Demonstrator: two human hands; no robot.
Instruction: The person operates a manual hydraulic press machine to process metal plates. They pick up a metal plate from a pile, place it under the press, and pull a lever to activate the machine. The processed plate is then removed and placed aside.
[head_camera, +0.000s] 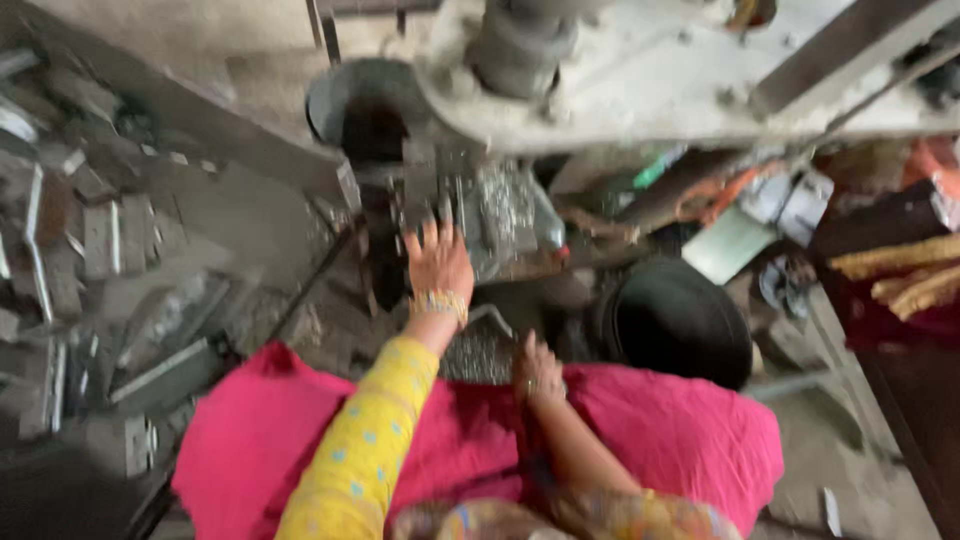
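My left hand (437, 258) reaches forward with fingers spread, flat against the bed of a grey press machine (640, 75), just below its dark tooling (385, 190). A gold bangle sits on that wrist, above a yellow dotted sleeve. My right hand (537, 368) rests low near my lap, fingers curled over a heap of small shiny metal pieces (478, 352); whether it grips any is blurred. Pink cloth (680, 425) covers my knees.
A black round bowl (678, 318) stands right of my knees. Stacks of grey metal parts (95, 250) lie at the left. Cluttered scraps, a green sheet (728, 243) and a dark red table (900, 300) with wooden sticks fill the right.
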